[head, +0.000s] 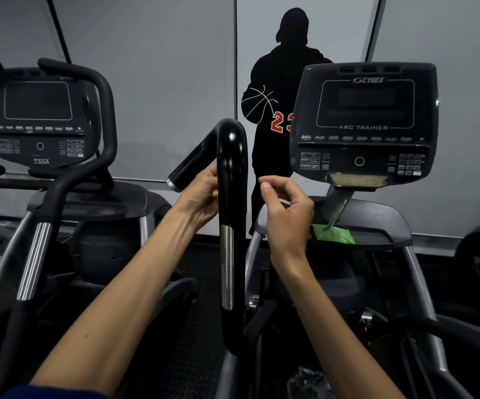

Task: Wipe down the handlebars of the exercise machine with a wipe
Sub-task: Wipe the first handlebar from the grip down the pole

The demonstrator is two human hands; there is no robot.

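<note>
Black curved handlebar point(231, 174) upright at centre, bent over at top, short end point(188, 168) sloping down-left to a silver cap. Metal strip point(227, 266) set into the upright's lower part. Left hand point(201, 197) against the upright's left side, fingers curled toward it; grip itself hidden behind the bar. Right hand point(286, 214) just right of the bar, apart from it, fingers loosely curled, thumb and forefinger raised; nothing visible between them. Green wipe packet point(332, 234) lying on machine tray point(382, 223) below Cybex console point(364, 122). Second console point(40, 122) at left. Silhouette figure point(273, 90), number 23, on wall.
</note>
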